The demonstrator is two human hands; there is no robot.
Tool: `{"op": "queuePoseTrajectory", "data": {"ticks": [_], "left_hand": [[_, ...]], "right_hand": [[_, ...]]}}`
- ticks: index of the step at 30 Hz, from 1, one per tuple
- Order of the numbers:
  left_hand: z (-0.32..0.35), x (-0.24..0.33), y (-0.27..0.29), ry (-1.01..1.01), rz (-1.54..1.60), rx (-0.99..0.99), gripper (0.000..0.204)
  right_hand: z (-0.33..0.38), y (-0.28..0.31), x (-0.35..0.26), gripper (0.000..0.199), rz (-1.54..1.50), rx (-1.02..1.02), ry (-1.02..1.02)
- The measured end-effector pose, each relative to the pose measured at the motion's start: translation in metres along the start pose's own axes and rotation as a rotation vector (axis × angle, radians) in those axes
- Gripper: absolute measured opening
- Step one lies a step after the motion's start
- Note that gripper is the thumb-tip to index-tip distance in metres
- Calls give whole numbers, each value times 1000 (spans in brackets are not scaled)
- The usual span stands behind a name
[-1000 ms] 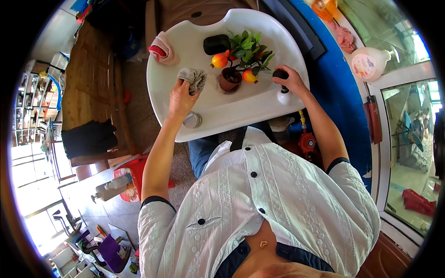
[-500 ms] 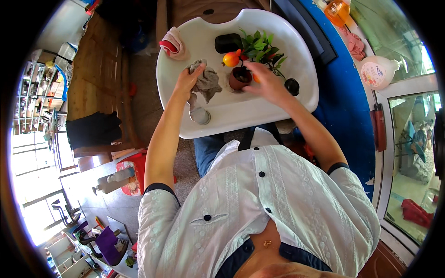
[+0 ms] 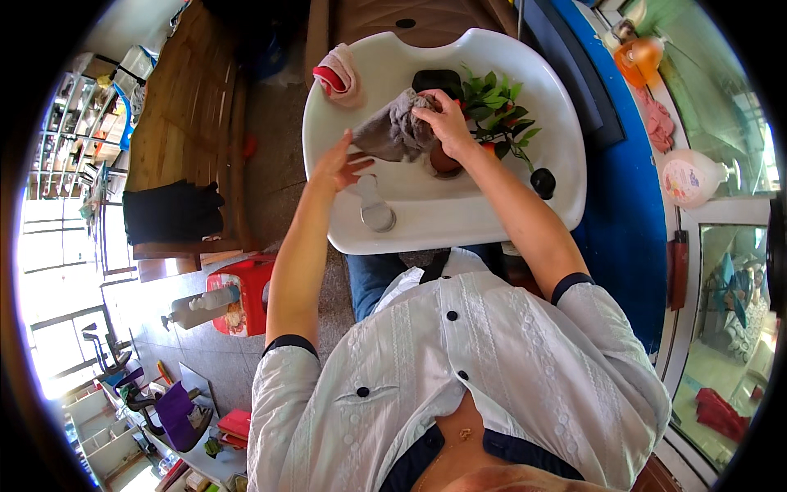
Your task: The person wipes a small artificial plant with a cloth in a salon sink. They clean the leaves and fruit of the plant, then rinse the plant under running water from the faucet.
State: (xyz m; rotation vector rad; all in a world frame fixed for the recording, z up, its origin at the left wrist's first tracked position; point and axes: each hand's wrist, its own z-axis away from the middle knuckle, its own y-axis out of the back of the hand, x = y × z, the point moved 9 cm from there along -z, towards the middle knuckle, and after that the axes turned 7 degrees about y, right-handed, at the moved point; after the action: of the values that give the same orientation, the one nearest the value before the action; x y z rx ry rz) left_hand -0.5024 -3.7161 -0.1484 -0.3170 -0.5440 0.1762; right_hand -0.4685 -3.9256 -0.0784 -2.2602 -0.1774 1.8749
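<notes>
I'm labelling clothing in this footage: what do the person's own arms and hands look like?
The left grip and right grip are bare hands, without gloves. No watch or bracelet shows on the forearms, uncovered below short white sleeves ending in dark navy cuffs.

From my end, the cloth [image 3: 398,131] reads grey and the basin [image 3: 492,217] white, while the towel [image 3: 346,80] pairs pale pink with red. I see green leaves [image 3: 494,102], a reddish-brown pot [image 3: 445,161], and a white shirt [image 3: 508,353] patterned with embroidered bands, its buttons [image 3: 452,316] black.
</notes>
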Motion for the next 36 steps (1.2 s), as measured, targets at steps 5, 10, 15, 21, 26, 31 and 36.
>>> {"op": "queuePoseTrajectory", "data": {"ticks": [5,10,15,21,26,31,36], "left_hand": [[-15,-16,-63,113,217,-391,62],[-93,-3,-54,-204,377,-768,44],[-126,-14,-51,-404,558,-596,37],[-104,-27,-38,-69,585,-256,49],[-89,-8,-39,-169,458,-248,61],[-93,-9,-36,-256,19,-103,70],[-62,-18,-57,-145,147,-308,63]], "right_hand": [[14,-64,1,34,-156,-77,14],[55,-128,-21,24,727,-309,469],[-31,-54,79,31,798,-102,-198],[-29,-21,138,35,392,230,-263],[12,-46,120,39,-342,369,-405],[5,-42,107,39,1,255,-252],[-15,-44,114,45,423,-23,-229]]}}
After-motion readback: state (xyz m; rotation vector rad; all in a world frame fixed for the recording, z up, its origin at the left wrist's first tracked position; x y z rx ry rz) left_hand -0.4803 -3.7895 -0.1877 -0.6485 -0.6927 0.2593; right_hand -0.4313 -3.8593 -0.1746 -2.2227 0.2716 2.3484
